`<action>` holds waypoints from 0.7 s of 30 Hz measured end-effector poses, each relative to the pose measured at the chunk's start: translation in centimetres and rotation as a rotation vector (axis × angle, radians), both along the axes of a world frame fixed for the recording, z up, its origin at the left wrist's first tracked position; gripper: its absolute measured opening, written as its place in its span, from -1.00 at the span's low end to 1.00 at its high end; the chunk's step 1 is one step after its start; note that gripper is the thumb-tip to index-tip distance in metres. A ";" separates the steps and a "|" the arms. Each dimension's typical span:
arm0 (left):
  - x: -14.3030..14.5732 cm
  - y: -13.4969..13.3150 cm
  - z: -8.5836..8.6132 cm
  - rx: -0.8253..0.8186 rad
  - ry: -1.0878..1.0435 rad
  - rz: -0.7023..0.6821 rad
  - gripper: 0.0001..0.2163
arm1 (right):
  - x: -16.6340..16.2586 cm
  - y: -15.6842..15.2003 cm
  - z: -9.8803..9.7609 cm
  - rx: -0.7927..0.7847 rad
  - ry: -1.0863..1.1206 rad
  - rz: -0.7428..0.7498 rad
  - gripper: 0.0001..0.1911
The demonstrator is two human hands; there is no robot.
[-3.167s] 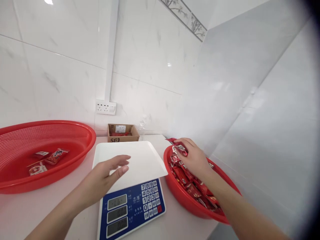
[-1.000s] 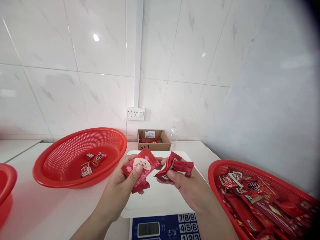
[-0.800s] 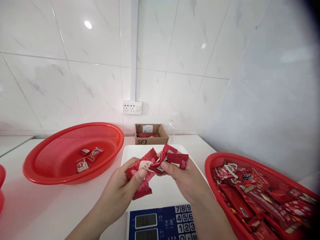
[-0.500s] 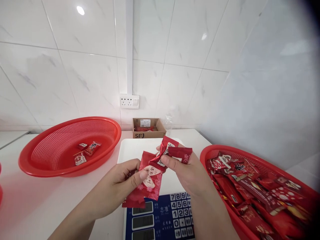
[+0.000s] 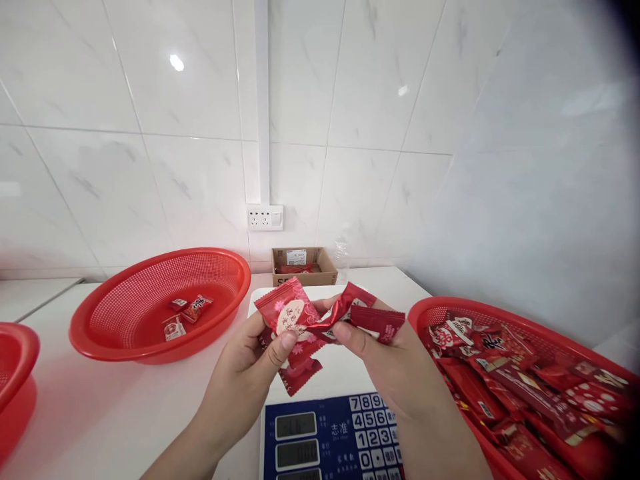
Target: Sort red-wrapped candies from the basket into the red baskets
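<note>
My left hand point(image 5: 260, 360) is closed on several red candy packets point(image 5: 293, 312), one with a cream oval label and pink flowers, others partly hidden beneath. Between thumb and fingers, my right hand point(image 5: 373, 353) grips more red candy packets point(image 5: 379, 323), a darker one lying over a shiny one. The two bunches meet in the middle, above the white pan of a weighing scale point(image 5: 345, 373). Below them is the scale's blue panel point(image 5: 337, 460) with number keys and small displays; my right forearm covers its right edge.
A red basket point(image 5: 83, 333) with a few small packets stands on the left. At right, another red basket point(image 5: 420, 313) is heaped with red packets. Behind the scale sits a cardboard box point(image 5: 327, 272) against the tiled wall. Part of a third red basket point(image 5: 25, 337) shows at far left.
The packets in my left hand have turned, bringing the labelled one up and leftward. My right hand keeps its packets. The whole view has shifted slightly, revealing more of the basket at far left.
</note>
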State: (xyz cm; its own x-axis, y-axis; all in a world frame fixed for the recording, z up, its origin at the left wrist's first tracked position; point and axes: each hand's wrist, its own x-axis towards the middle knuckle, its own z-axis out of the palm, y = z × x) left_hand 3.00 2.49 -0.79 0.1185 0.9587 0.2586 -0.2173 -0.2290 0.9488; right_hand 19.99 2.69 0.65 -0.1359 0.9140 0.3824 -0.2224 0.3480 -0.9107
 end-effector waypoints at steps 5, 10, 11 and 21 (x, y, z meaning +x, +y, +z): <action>-0.4 -0.1 -0.2 -0.012 0.087 -0.087 -0.66 | 0.2 0.2 -0.3 -0.021 -0.027 -0.051 -0.83; -1.5 -0.3 0.5 -0.057 0.214 -0.033 -0.55 | 0.7 -0.1 0.4 -0.035 -0.102 -0.116 -0.83; -1.7 -0.2 0.7 -0.066 0.245 -0.049 -0.56 | 0.8 -0.1 0.4 -0.043 -0.101 -0.133 -0.83; -0.9 0.2 0.5 -0.033 0.272 0.037 -0.65 | 0.4 1.0 -0.2 0.011 0.007 -0.243 -0.81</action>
